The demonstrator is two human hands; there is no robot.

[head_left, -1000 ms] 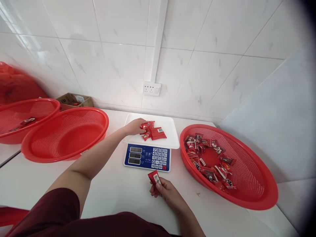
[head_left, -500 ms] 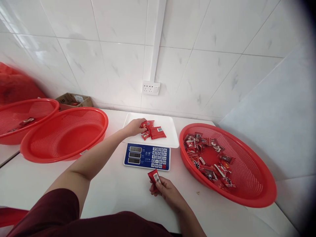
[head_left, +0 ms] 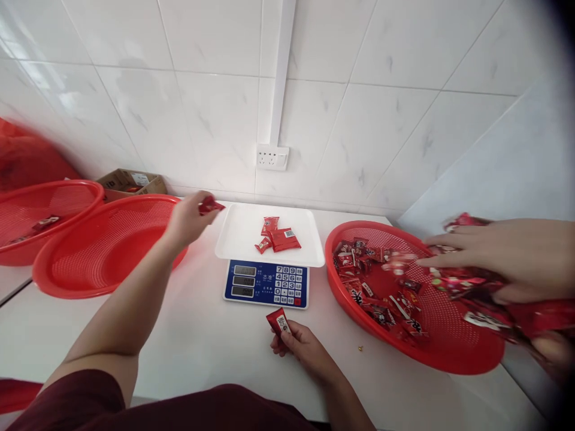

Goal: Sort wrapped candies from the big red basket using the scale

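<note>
My left hand (head_left: pixel 191 216) is closed on a small red packet (head_left: pixel 210 206), raised between the left basket and the scale's white tray (head_left: pixel 231 245). In front of the scale, my right hand (head_left: pixel 294 342) grips a red packet with a white label (head_left: pixel 279 324). On the tray lie a large red packet with a barcode (head_left: pixel 285 239), a smaller red packet (head_left: pixel 270 225) and a tiny one (head_left: pixel 263 245). The blue scale panel (head_left: pixel 266 284) has three displays and a keypad.
At right, another person's hands (head_left: pixel 516 254), blurred, hold several packets over a red basket (head_left: pixel 449 353) that contains more packets. A second red basket (head_left: pixel 72 287) and a third (head_left: pixel 96 190) stand at left, near a cardboard box (head_left: pixel 153 184). A wall socket (head_left: pixel 272 157) is behind.
My left hand has lifted a packet off the tray and moved left. Another person's hands with packets have come in over the right basket. My right hand stays about where it was.
</note>
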